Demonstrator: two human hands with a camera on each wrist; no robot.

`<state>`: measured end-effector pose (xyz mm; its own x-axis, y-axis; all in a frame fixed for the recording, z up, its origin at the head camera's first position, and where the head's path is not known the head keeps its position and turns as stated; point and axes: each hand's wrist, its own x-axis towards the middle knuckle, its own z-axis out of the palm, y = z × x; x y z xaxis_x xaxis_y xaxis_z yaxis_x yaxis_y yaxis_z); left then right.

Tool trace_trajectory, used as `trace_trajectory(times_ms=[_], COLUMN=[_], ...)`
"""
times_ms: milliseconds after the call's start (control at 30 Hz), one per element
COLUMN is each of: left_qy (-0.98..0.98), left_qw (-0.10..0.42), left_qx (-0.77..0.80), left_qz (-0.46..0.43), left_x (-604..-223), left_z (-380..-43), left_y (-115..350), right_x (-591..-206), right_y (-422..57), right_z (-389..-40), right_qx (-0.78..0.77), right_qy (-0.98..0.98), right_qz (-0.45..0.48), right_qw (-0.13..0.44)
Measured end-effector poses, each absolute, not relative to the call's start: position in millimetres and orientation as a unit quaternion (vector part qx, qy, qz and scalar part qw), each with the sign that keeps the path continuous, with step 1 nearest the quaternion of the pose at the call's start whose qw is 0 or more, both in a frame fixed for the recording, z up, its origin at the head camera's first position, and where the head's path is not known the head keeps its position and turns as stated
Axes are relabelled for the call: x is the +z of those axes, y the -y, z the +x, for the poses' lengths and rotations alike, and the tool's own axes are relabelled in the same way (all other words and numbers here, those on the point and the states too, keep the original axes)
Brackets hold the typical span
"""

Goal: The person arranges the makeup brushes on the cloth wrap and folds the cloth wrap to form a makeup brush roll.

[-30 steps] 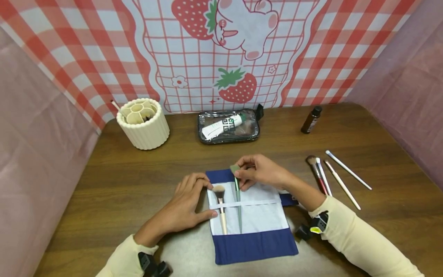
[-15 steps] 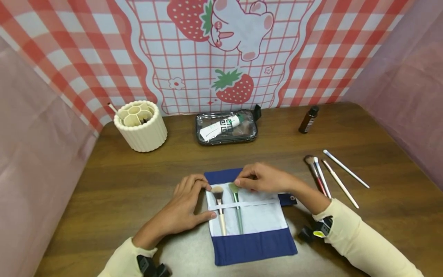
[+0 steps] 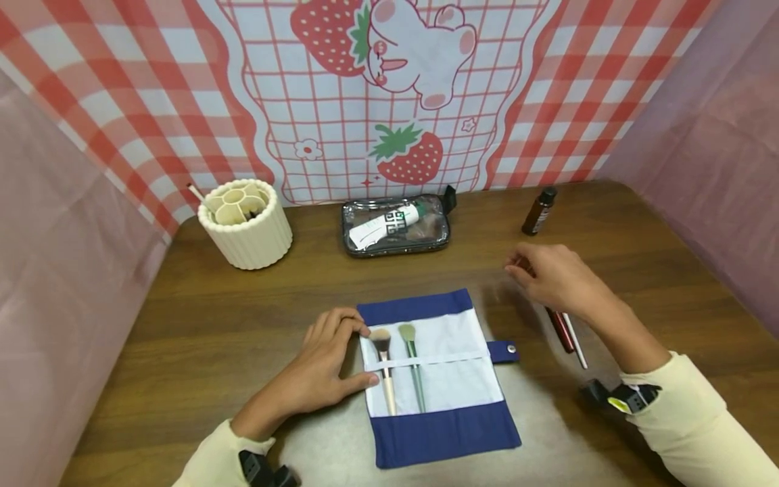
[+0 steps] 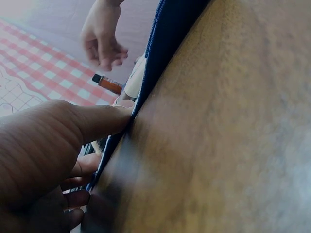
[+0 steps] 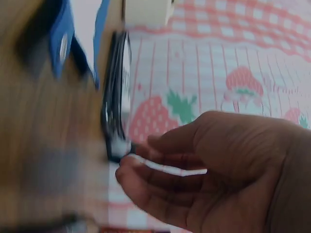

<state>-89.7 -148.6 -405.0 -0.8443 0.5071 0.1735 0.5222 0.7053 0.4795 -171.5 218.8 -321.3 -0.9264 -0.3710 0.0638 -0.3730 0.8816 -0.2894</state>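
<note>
A navy-and-white fabric brush roll (image 3: 453, 385) lies spread on the table. Tucked under its white strap are a makeup brush with a cream handle (image 3: 389, 389) and a green makeup brush (image 3: 418, 379). My left hand (image 3: 325, 362) rests at the roll's left edge, thumb and fingertips touching it; the left wrist view shows the thumb (image 4: 104, 121) on the navy edge. My right hand (image 3: 560, 281), fingers loosely bent around nothing, hovers above the loose brushes at right. Below it show a red-handled brush (image 3: 560, 331) and a white-handled brush (image 3: 575, 345); the hand and forearm hide the others.
Along the back stand a cream ribbed holder (image 3: 246, 233) with divided compartments, a clear pouch (image 3: 426, 233) containing a white tube, and a dark bottle (image 3: 538, 213). A snap tab (image 3: 502, 351) sticks out from the roll's right side. A patterned cloth (image 3: 292, 101) hangs behind.
My right hand let go of the green brush, now lying under the strap, and moved right over the loose brushes. The left hand stayed at the roll's edge.
</note>
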Motion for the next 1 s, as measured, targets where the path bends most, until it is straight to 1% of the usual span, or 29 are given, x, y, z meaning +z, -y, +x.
trace_trajectory(times_ms=[67,133,300,400,633,767,867,1000], left_qy=[0.923,0.924,0.925,0.926,0.925,0.926,0.925,0.925], left_qw=[0.015,0.013,0.008,0.007,0.006,0.006,0.006,0.006], left_qx=[-0.264,-0.264,-0.263,-0.260,-0.261,-0.259,-0.259,-0.260], left_qz=[-0.278,-0.277,-0.274,-0.274,-0.275,-0.276,-0.276,-0.275], left_x=[-405,-405,-405,-405,-405,-405,-404,-404], left_z=[-90,-89,-89,-89,-89,-89,-90,-90], left_y=[149,149,150,150,149,149,149,149], right_x=[-319,-318,-324,-331,-342,-342,-338,-331], right_y=[-233,-246,-264,-268,-263,-260,-259,-255], right_z=[-172,-173,-172,-171,-168,-168,-171,-177], right_qx=[0.125,0.105,0.076,0.075,0.100,0.108,0.113,0.161], right_qy=[0.979,0.985,0.989,0.987,0.983,0.982,0.983,0.976], right_qz=[0.161,0.137,0.101,0.086,0.063,0.078,0.103,0.132], right_qw=[0.002,-0.013,-0.079,-0.110,-0.138,-0.133,-0.098,-0.057])
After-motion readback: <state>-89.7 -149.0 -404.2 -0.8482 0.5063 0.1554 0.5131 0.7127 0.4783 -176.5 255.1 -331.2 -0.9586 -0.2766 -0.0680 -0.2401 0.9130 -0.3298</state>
